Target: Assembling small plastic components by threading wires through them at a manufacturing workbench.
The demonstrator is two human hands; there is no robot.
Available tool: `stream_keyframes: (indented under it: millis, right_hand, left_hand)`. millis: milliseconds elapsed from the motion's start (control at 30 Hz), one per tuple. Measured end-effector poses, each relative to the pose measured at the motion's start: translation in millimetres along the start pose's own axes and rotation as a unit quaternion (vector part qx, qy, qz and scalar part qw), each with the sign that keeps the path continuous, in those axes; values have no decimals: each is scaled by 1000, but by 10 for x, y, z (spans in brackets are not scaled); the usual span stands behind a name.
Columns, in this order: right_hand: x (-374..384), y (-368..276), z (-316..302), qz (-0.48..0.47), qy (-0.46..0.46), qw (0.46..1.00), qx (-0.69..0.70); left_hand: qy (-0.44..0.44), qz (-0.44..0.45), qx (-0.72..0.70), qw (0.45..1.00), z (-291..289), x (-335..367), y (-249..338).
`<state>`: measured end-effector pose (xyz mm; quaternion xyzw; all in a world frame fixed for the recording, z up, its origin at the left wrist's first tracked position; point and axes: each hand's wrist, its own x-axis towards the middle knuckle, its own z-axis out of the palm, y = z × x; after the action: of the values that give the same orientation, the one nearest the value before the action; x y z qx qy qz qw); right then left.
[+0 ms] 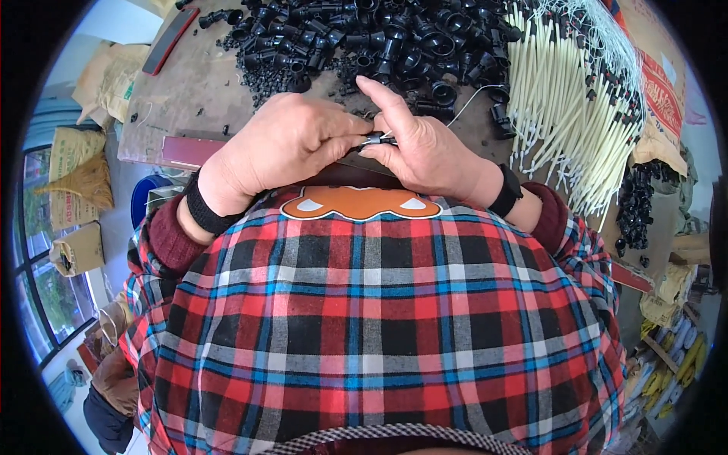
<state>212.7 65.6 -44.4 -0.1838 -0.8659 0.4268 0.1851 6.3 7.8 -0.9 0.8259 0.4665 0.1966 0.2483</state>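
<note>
My left hand and my right hand meet over the near edge of the table. Between their fingertips is a small black plastic part with a shiny light band, pinched from both sides. A thin white cord runs from the right fingers up to the black fittings. My right index finger is raised, while its thumb and other fingers close on the part. The curled left fingers partly cover the part's left end.
Black plastic fittings lie heaped at the far side, with tiny black pieces beside them. To the right are many cream rods with white strings. A red-and-black bar rests far left. A printed sack stands far right.
</note>
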Motion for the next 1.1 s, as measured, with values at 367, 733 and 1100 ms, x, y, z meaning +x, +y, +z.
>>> stream_keyframes:
  millis: [367,733,1100]
  right_hand:
    - [-11,27,-72,-1,25,999,43]
    - [-25,-88,-175,-161,81,976,122]
    - [-49,-136,-190,-85,-39,949,302]
  left_hand:
    - [122,146,242,951,-41,121,163]
    - [-114,-205,-700,674,-228,41,189]
    - [-214,-111,-427,871,-318,55,174]
